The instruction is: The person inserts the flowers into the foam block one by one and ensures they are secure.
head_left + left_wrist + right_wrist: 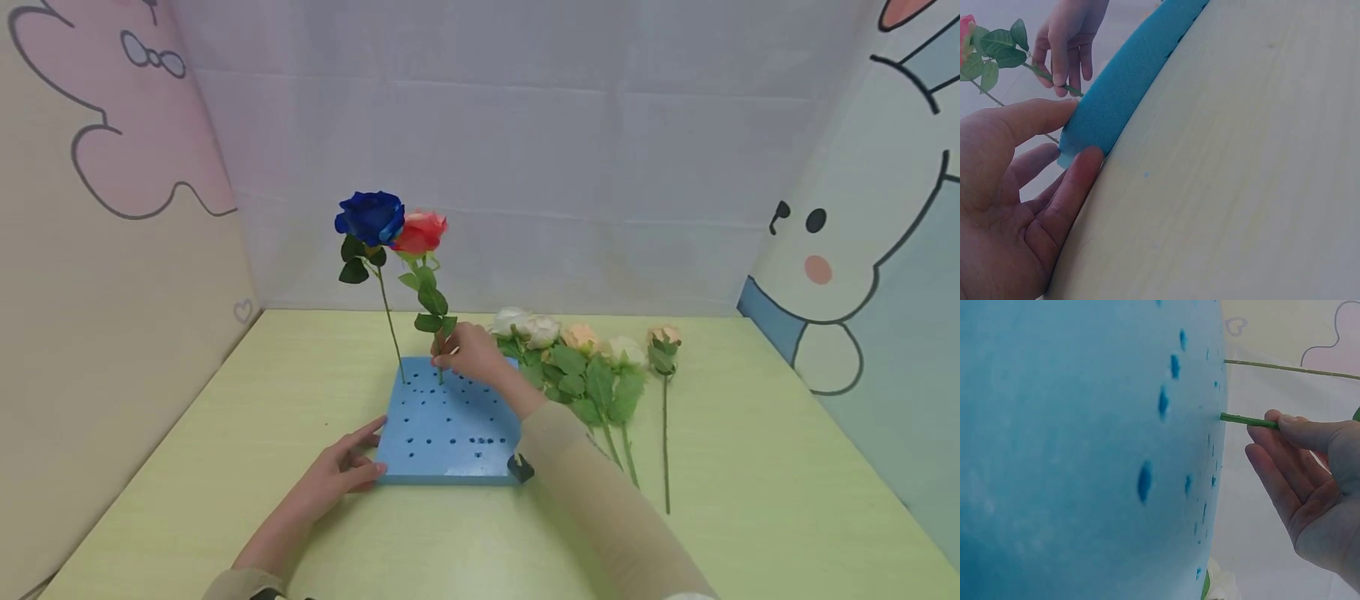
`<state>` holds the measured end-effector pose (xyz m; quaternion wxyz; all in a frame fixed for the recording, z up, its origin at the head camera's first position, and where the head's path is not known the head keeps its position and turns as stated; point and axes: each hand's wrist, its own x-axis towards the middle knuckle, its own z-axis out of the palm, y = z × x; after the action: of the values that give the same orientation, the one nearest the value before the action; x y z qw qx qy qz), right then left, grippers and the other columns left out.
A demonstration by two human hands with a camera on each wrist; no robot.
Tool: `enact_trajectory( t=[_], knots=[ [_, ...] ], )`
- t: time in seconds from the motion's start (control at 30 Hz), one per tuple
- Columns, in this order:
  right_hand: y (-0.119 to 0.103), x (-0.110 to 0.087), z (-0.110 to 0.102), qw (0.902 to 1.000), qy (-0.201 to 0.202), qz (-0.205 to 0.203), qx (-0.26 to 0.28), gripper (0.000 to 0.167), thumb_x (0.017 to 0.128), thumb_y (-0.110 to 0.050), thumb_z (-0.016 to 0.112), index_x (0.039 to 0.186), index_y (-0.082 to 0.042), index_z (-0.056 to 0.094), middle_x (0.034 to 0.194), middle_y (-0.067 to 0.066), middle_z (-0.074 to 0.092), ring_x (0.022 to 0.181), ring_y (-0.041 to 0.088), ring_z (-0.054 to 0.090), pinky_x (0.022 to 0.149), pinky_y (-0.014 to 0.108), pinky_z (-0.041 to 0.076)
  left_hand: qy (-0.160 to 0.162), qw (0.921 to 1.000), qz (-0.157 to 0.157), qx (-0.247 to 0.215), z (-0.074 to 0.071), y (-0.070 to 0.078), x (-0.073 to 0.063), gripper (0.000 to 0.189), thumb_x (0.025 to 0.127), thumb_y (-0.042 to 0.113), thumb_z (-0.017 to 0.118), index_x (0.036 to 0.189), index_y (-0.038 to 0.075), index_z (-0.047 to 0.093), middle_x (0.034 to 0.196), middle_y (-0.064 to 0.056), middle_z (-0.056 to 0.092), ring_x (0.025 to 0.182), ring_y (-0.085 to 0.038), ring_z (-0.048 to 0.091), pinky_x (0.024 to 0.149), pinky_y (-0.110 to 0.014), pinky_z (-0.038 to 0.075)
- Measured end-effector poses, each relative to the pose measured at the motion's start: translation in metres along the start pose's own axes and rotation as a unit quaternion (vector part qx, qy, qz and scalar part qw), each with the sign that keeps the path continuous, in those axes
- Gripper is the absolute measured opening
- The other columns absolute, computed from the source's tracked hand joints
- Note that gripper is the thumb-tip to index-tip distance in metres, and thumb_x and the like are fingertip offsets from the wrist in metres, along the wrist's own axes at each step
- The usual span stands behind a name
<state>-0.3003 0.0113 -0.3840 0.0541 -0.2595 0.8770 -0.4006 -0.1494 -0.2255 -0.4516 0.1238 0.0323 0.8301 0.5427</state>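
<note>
My right hand [474, 354] pinches the green stem of an artificial red rose [422, 233] between thumb and fingers. The stem [1235, 417] stands roughly upright, its lower end meeting the top of a blue perforated foam board [442, 421]; how deep it goes cannot be told. To its left, an artificial blue rose [371, 218] stands in the board by itself, leaning slightly left. My left hand [341, 462] touches the board's left side near the front corner, fingers extended. In the left wrist view, its fingertips [1090, 164] rest against the blue side.
White and peach artificial roses [581, 337] lie bunched on the table right of the board, partly behind my right sleeve. A single peach rose [664, 337] lies apart farther right. A small black object [520, 468] shows by the board's front right corner. Printed panels flank the table.
</note>
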Motion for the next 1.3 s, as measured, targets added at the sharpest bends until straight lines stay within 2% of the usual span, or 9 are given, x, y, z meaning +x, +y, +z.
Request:
enact_trajectory(
  t=[0.53, 0.97, 1.3],
  knots=[
    [-0.0022, -0.0004, -0.001, 0.9999, -0.003, -0.009, -0.008, 0.005, 0.09, -0.012, 0.071, 0.092, -0.007, 0.072, 0.094, 0.012, 0.077, 0.078, 0.027, 0.075, 0.054, 0.024, 0.055, -0.005, 1.0, 0.002, -0.008, -0.0013, 0.001, 0.0005, 0.071, 0.093, 0.023, 0.068, 0.155, 0.019, 0.034, 0.148, -0.022, 0.043, 0.095, -0.015, 0.059, 0.085, -0.028, 0.06],
    [-0.0006, -0.0016, -0.0007, 0.9999, -0.009, -0.003, -0.01, 0.005, 0.091, -0.014, 0.071, 0.091, -0.011, 0.074, 0.092, 0.01, 0.078, 0.07, 0.028, 0.072, 0.053, 0.025, 0.054, -0.002, 1.0, 0.002, -0.006, -0.0001, 0.0002, -0.0011, 0.071, 0.092, 0.022, 0.068, 0.155, 0.018, 0.034, 0.147, -0.023, 0.043, 0.094, -0.015, 0.058, 0.084, -0.027, 0.06],
    [-0.0015, -0.0028, -0.0004, 0.9998, -0.011, -0.001, -0.014, 0.005, 0.091, -0.015, 0.071, 0.092, -0.011, 0.074, 0.094, 0.01, 0.078, 0.071, 0.027, 0.073, 0.054, 0.025, 0.055, 0.003, 1.0, -0.006, -0.008, 0.0014, 0.0005, -0.0021, 0.07, 0.092, 0.022, 0.068, 0.154, 0.02, 0.035, 0.148, -0.022, 0.043, 0.095, -0.016, 0.057, 0.084, -0.027, 0.06]
  ],
)
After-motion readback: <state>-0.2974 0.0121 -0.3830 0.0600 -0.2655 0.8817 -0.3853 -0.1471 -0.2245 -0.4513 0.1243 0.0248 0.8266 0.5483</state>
